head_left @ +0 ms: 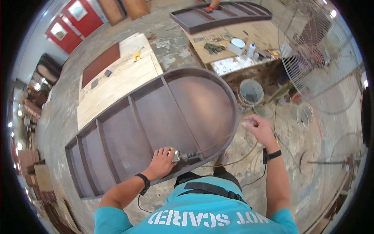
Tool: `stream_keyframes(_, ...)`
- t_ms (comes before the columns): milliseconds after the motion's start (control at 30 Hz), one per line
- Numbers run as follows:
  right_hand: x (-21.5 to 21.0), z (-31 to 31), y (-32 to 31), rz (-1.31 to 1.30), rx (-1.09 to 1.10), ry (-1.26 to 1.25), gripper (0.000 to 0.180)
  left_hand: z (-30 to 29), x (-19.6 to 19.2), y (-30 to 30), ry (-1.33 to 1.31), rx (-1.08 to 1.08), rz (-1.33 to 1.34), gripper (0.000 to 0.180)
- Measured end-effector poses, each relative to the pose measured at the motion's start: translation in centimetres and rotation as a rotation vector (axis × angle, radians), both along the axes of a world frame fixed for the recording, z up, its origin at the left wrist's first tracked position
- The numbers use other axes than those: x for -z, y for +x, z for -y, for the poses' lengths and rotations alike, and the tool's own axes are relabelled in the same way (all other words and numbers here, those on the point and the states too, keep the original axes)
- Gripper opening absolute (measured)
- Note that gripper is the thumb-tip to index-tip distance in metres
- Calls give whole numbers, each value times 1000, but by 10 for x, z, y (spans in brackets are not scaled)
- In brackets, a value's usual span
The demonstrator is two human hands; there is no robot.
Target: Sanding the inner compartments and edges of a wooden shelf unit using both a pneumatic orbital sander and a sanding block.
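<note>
A large dark grey-brown wooden piece (163, 113), rounded at one end and split by crosswise dividers, lies in front of me. Near its closest edge, my left hand (161, 162) is closed round a small metallic air tool (176, 155), whose fitting points right. From that fitting a thin brownish hose (218, 142) runs toward the rounded end. Just beyond the curved rim, my right hand (258, 128) is raised with its fingers curled together. Whatever sits in those fingers is too small or blurred to make out. Both wrists wear black bands.
Pale boards (128, 82) with a yellow tool (137, 55) lie beyond the piece. A workbench (226, 64) holds a similar frame (222, 17), gloves and a bottle; another person's hand (213, 4) touches that frame. A bucket (251, 93), large fan (315, 50) and floor cords are on the right.
</note>
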State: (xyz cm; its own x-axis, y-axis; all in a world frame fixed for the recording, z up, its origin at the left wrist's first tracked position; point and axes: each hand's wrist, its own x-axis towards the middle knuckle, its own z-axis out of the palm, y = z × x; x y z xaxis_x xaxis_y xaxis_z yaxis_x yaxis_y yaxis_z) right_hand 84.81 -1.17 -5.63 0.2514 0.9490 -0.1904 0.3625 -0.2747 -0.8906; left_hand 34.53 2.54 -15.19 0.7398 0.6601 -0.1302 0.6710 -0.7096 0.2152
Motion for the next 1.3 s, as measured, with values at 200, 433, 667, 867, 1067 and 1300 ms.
stream_keyframes(200,34,-14,62,261,-149,21,46,-11,-35,34,-36,-287,-197,54)
stream_keyframes(433,8,-55,61,441,-518,172,83,-34,-123,143,-35,-374,73,59)
stream_keyframes(667,-47,-86,-6,209,-805,387,109,-68,-141,280,-7,-53,370,61)
stream_keyframes(867,-32,-127,61,246,-699,173,111,-115,-135,326,-287,-98,700,74)
stream_keyframes(1067,72,-256,198,562,-350,289,79,-125,-78,330,-223,-482,670,68)
stream_keyframes(1300,231,-461,288,747,-417,130,51,-58,17,343,-215,-944,375,78)
